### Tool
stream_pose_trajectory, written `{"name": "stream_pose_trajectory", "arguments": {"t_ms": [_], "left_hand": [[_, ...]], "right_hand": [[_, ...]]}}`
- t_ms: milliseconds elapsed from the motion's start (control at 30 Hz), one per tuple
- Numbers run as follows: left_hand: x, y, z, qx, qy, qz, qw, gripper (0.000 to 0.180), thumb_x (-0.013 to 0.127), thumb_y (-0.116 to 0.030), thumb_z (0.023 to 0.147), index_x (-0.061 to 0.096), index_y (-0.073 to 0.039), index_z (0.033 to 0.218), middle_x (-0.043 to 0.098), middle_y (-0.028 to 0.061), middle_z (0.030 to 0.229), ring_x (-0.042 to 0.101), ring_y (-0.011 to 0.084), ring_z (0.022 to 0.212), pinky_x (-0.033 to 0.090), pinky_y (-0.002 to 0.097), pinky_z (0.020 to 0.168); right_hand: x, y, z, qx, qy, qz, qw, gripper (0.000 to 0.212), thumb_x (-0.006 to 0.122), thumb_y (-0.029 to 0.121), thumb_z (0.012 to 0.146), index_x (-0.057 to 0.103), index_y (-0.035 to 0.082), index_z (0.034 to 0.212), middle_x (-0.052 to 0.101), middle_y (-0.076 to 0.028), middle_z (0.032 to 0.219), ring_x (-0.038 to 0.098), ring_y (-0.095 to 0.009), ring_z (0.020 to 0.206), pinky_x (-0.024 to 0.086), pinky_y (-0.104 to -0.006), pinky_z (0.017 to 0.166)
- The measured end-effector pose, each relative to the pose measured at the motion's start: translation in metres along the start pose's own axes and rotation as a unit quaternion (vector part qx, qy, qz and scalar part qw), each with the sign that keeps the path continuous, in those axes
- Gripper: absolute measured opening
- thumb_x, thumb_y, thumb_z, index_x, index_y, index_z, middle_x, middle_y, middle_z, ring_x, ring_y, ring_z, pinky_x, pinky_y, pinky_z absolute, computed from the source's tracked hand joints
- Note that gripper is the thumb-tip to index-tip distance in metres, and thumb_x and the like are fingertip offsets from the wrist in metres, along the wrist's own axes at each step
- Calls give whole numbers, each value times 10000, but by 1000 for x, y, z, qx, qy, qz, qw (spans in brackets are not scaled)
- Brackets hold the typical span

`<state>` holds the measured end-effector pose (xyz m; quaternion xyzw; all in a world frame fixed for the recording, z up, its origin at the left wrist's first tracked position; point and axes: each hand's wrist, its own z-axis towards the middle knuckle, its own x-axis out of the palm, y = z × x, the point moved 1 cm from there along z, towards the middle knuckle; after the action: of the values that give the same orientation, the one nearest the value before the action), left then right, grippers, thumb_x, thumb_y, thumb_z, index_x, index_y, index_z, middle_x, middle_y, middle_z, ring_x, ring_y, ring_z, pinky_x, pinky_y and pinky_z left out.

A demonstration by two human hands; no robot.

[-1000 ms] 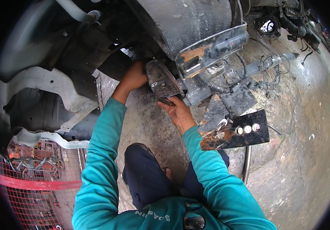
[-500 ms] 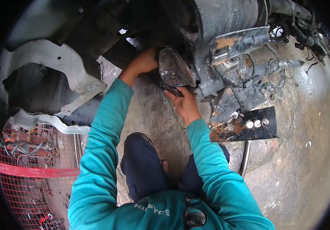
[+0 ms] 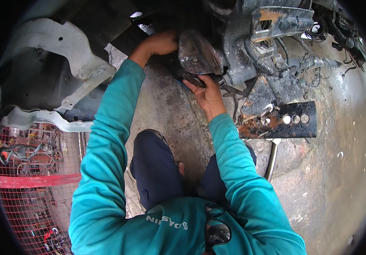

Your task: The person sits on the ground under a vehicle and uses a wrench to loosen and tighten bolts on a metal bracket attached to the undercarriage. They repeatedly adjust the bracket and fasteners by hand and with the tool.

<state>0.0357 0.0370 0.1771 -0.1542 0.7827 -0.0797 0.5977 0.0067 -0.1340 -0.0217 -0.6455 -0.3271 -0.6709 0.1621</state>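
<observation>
A dark, grimy metal bracket (image 3: 197, 55) with a bolt head on its face hangs from the underside of a vehicle, at the upper middle. My left hand (image 3: 160, 43) reaches in at its left side, slightly blurred, with the fingertips hidden in the dark behind it. From below, my right hand (image 3: 206, 94) has its fingers closed around the black lower edge of the bracket. A small bit of blue shows just left of the right fingertips; I cannot make out what it belongs to.
A rusty black plate with round holes (image 3: 304, 129) juts out on the right, below a corrugated hose (image 3: 261, 61). At left are a pale metal arm (image 3: 74, 51) and a red mesh screen (image 3: 36, 180). A metal bar (image 3: 272, 161) lies on the concrete floor (image 3: 331, 178).
The vehicle parts sit higher and farther right in the picture, as the view has tilted down. Both hands stay at the bracket, the left one shifting slightly upward.
</observation>
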Motion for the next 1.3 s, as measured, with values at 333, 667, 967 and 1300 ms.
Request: {"name": "stream_pose_trajectory", "arguments": {"t_ms": [333, 667, 967, 1300], "left_hand": [[17, 13, 1, 133, -123, -32, 983, 412, 676, -200, 841, 682, 23, 1187, 734, 229, 1107, 710, 329, 1005, 531, 399, 867], [15, 5, -8, 88, -152, -56, 983, 407, 685, -184, 849, 674, 25, 1198, 726, 220, 1160, 704, 309, 1026, 521, 392, 899], [9, -1, -9, 123, -138, -25, 982, 405, 722, -198, 834, 690, 39, 1161, 734, 216, 1125, 698, 292, 1019, 524, 385, 899], [1, -15, -7, 43, -59, -26, 997, 559, 739, -261, 860, 602, 27, 1319, 684, 214, 1260, 661, 288, 1146, 502, 380, 985]], "right_hand": [[3, -2, 1, -1, 5, 10, 1000, 422, 612, -8, 910, 531, -2, 1323, 623, -157, 1310, 604, -361, 1227, 468, -639, 1082], [3, -2, 1, 7, -8, 1, 1000, 426, 628, 6, 900, 537, -7, 1315, 636, -163, 1284, 619, -368, 1199, 491, -623, 1060], [5, -4, 3, -20, -22, 2, 1000, 453, 621, 0, 900, 514, -8, 1340, 622, -183, 1303, 622, -384, 1190, 511, -630, 1025], [1, -4, 2, -10, -3, 13, 1000, 483, 596, -17, 909, 487, 9, 1378, 602, -174, 1333, 594, -382, 1227, 478, -645, 1057]]}}
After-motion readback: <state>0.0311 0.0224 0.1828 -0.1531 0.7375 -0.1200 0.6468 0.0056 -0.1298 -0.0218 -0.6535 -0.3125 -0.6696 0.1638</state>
